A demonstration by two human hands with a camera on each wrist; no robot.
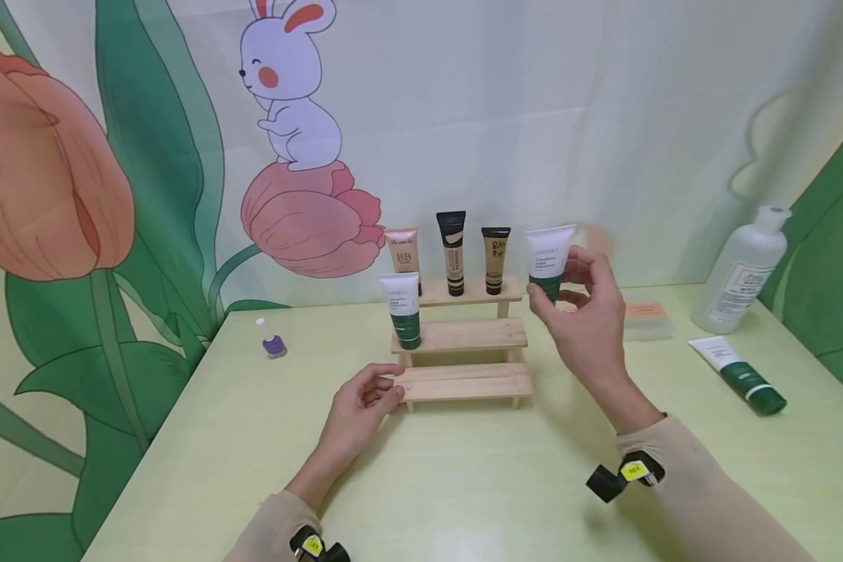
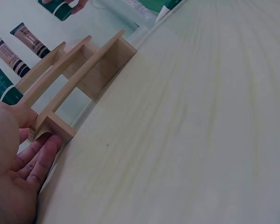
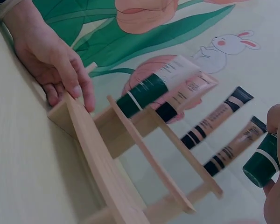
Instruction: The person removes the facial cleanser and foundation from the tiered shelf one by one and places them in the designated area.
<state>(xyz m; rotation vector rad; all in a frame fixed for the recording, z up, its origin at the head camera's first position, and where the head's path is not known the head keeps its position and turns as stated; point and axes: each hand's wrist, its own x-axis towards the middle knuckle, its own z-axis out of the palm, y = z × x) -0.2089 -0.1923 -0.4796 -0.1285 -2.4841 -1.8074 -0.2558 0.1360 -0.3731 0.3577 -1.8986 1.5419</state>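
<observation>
A three-step wooden stand (image 1: pixel 464 382) stands on the table. My left hand (image 1: pixel 360 410) pinches the left end of its lowest step, thumb above and fingers beneath in the left wrist view. My right hand (image 1: pixel 590 308) holds a white and green cosmetic tube (image 1: pixel 548 257), cap down, in the air right of the stand. A matching tube (image 1: pixel 403 308) is upright at the left of the middle step. Along the top step stand a pink BB cream tube (image 1: pixel 402 248), partly hidden, a black-topped tube (image 1: pixel 453 254) and a smaller gold-brown tube (image 1: pixel 494 261).
A purple nail polish bottle (image 1: pixel 274 345) stands at the left of the table. On the right are a large white bottle (image 1: pixel 743 269), a lying white and green tube (image 1: pixel 739 376) and a clear box with an orange label (image 1: pixel 646 320). A printed cloth (image 1: pixel 464 117) hangs behind.
</observation>
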